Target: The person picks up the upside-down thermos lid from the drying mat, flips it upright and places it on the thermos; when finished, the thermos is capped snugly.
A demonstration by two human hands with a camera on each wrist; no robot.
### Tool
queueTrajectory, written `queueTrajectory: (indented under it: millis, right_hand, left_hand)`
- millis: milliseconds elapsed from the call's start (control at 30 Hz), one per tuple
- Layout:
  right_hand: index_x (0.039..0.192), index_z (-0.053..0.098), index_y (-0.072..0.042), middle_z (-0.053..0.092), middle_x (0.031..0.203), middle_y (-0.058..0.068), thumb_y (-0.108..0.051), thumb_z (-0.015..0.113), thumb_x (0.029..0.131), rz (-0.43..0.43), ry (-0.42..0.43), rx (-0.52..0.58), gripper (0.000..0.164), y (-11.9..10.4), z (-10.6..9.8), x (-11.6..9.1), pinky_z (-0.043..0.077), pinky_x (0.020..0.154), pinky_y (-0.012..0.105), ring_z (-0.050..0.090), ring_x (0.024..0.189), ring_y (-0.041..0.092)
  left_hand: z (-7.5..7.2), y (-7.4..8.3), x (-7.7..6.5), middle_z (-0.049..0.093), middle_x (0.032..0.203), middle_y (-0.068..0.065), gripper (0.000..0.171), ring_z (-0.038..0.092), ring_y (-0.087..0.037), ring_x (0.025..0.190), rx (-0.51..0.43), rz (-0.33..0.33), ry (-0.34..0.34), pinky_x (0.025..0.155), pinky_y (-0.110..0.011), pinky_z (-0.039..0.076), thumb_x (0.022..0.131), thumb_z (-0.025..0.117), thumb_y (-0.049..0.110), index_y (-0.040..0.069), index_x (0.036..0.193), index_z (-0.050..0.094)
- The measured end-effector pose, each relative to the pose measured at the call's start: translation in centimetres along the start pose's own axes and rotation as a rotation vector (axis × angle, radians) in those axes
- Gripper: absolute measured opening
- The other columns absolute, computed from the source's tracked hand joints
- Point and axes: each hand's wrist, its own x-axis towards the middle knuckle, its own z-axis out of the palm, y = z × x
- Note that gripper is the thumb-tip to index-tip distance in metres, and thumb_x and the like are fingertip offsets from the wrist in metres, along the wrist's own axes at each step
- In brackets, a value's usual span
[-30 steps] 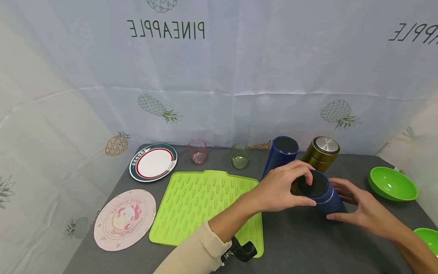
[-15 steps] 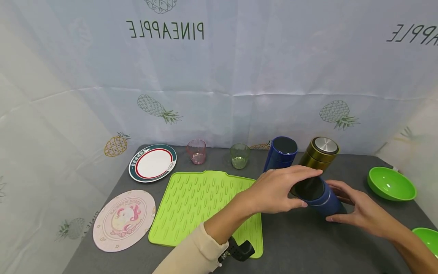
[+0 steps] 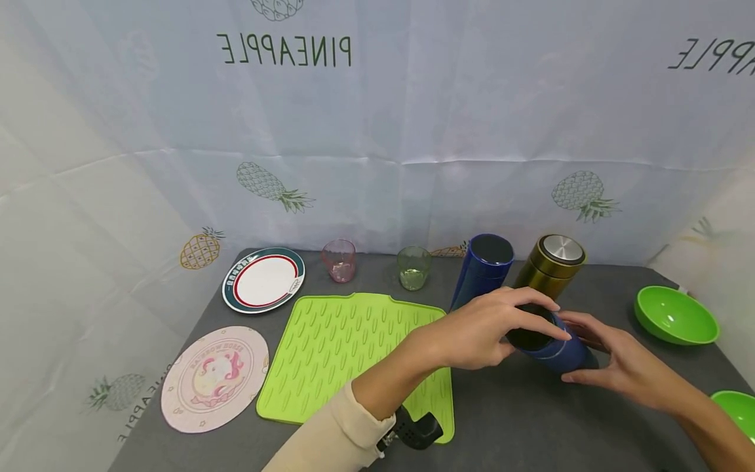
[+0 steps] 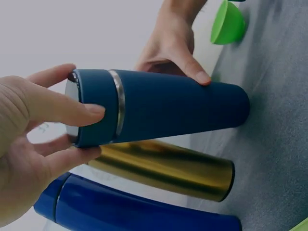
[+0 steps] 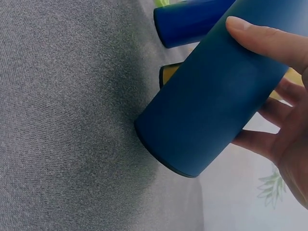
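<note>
A matte dark blue thermos [image 4: 168, 103] leans toward the left, its base close to the grey tabletop [image 5: 62, 120]. Around its lid [image 4: 94, 130], above a silver ring, my left hand [image 3: 480, 331] spreads its fingers and thumb, gripping the sides. My right hand [image 3: 628, 360] holds the lower body, thumb in front and fingers behind, as the right wrist view [image 5: 288, 120] also shows. Just behind stand a glossy blue thermos [image 3: 479, 278] and a gold thermos [image 3: 548, 272] with a silver top. Part of the dark lid is hidden under my left fingers.
A lime-green drying mat [image 3: 354, 354] lies beneath my left forearm. Left of it are a rimmed plate [image 3: 265, 280] and a round pink mat [image 3: 215, 380]. A pink glass [image 3: 339, 261] and a green glass [image 3: 414, 269] stand behind; green bowls [image 3: 677, 316] sit far right.
My left fingers have shifted around the lid, from a bent finger over its top to fingers reaching across its far and right edge. The right hand stays on the body; the thermos tilts slightly more left.
</note>
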Motion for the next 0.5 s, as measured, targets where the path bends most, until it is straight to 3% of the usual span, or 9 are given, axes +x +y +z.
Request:
queueTrajectory:
  millis: [100,167,233,333,433,500]
  right_hand:
    - [0.148,0.046,-0.006,0.052,0.139,-0.03,-0.002,0.092,0.067,0.029,-0.003,-0.014,0.093,0.1,-0.01,-0.05,0.044,0.092,0.0,0.051,0.124,-0.019]
    - [0.148,0.046,-0.007,0.05,0.139,-0.031,-0.004,0.093,0.067,0.047,-0.002,-0.023,0.094,0.14,-0.01,-0.09,0.045,0.091,0.0,0.05,0.123,-0.02]
    - [0.148,0.045,-0.008,0.05,0.139,-0.032,-0.004,0.093,0.067,0.057,-0.001,-0.022,0.094,0.14,-0.01,-0.1,0.045,0.09,0.0,0.05,0.123,-0.021]
    - [0.147,0.047,-0.007,0.051,0.14,-0.03,-0.003,0.093,0.067,0.039,0.003,-0.02,0.093,0.02,-0.03,-0.04,0.044,0.092,-0.001,0.05,0.124,-0.02]
    - [0.146,0.047,-0.005,0.052,0.14,-0.027,0.0,0.092,0.066,0.005,0.006,-0.017,0.092,-0.05,0.01,-0.01,0.043,0.094,-0.001,0.05,0.125,-0.019]
    - [0.146,0.047,-0.005,0.052,0.14,-0.028,-0.001,0.093,0.066,0.011,0.007,-0.018,0.092,-0.05,0.02,-0.05,0.044,0.093,-0.001,0.05,0.125,-0.019]
  left_hand:
    - [0.28,0.25,-0.03,0.041,0.159,-0.001,0.052,0.042,-0.011,0.146,0.035,-0.047,0.044,0.11,-0.013,0.039,0.094,0.075,0.025,0.033,0.144,0.059]
    - [0.5,0.55,-0.03,0.045,0.153,-0.001,0.058,0.048,-0.009,0.137,0.072,-0.103,0.086,0.106,-0.013,0.042,0.091,0.075,0.044,0.035,0.145,0.058]
    - [0.61,0.84,0.0,0.051,0.143,0.001,0.061,0.052,-0.006,0.124,0.111,-0.146,0.119,0.098,-0.012,0.045,0.089,0.074,0.052,0.037,0.146,0.057]
    - [0.33,0.93,0.06,0.054,0.138,0.003,0.051,0.051,-0.006,0.122,0.109,-0.113,0.097,0.096,-0.009,0.043,0.092,0.076,0.04,0.036,0.141,0.062]
    - [-0.02,0.64,0.12,0.051,0.149,0.003,0.049,0.046,-0.008,0.137,0.069,-0.02,0.043,0.113,-0.013,0.035,0.092,0.076,0.019,0.033,0.138,0.065]
    - [0.03,0.6,0.14,0.047,0.153,0.003,0.052,0.044,-0.01,0.14,0.068,-0.017,0.038,0.114,-0.015,0.035,0.092,0.077,0.022,0.034,0.14,0.063]
